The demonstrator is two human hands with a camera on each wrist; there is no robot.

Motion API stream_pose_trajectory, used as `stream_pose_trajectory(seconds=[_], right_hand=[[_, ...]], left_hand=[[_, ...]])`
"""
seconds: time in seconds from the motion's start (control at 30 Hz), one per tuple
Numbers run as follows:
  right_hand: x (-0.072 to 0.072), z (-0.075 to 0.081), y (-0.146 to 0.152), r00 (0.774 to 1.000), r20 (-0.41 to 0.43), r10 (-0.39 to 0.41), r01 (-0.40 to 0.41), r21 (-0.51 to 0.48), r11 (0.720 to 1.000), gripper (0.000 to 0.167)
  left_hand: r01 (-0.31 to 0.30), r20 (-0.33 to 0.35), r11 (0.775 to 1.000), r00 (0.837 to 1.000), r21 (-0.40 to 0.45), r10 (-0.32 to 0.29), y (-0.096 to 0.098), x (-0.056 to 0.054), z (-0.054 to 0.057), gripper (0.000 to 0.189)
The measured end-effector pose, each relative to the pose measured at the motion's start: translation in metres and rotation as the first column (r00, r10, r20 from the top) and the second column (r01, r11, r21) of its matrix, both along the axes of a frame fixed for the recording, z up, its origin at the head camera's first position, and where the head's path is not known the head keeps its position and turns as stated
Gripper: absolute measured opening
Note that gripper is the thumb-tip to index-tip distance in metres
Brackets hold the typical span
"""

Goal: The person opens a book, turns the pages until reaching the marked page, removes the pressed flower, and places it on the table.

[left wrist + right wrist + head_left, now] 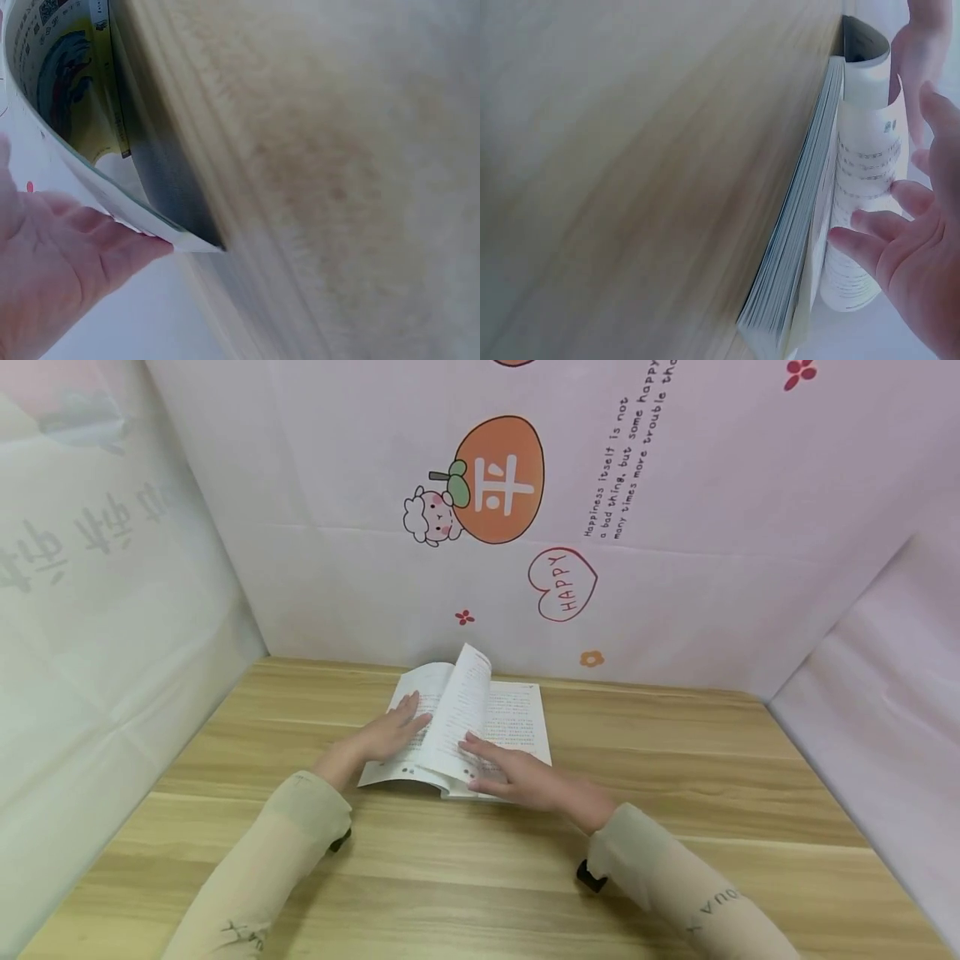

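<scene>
An open paperback book lies at the far side of the wooden table. One loose page stands up from its middle, curved and leaning to the left. My left hand rests on the left-hand pages with its fingers extended. Under those pages, the left wrist view shows the arched cover, yellow and blue with print. My right hand lies over the lower right part of the book, its relaxed fingers spread against the curved page. The right wrist view also shows the thick page block on the table.
The wooden table reaches to a pale printed cloth backdrop just behind the book. Cloth walls also stand at the left and right sides. Black straps show at both sleeve cuffs.
</scene>
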State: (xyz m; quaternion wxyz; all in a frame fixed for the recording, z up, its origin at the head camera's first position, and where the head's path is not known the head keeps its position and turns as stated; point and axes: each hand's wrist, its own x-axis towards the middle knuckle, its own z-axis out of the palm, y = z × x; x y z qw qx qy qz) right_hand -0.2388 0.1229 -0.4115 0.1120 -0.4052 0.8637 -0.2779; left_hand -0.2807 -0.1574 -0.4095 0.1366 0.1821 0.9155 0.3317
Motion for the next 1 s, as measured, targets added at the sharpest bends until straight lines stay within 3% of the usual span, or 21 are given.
stream_pose_trajectory(seconds=[0.2,0.4,0.57,0.77,1.0], right_hand=[[0.002,0.002,-0.013,0.999,0.025,0.022,-0.023,0.038,0.999,0.064],[0.002,0.001,-0.023,0.999,0.026,0.028,-0.030,0.062,0.998,0.063],[0.003,0.004,-0.030,0.999,0.030,0.040,-0.042,0.064,0.997,0.062],[0.000,0.007,-0.027,0.999,0.027,0.044,-0.046,0.074,0.996,0.061],[-0.006,0.008,-0.003,1.000,0.005,0.001,-0.001,0.107,0.994,0.058]], left_hand=[[-0.047,-0.068,0.993,0.996,0.112,0.054,0.001,0.000,0.000,0.077],[0.031,-0.133,0.999,0.991,0.035,-0.026,0.003,0.000,0.003,0.066],[0.084,-0.121,0.996,0.989,-0.038,-0.088,0.005,-0.001,0.003,0.060],[0.086,-0.095,0.993,0.991,-0.079,-0.093,0.005,-0.001,0.000,0.060],[0.084,-0.089,0.989,0.992,-0.119,-0.095,0.003,-0.002,0.004,0.064]])
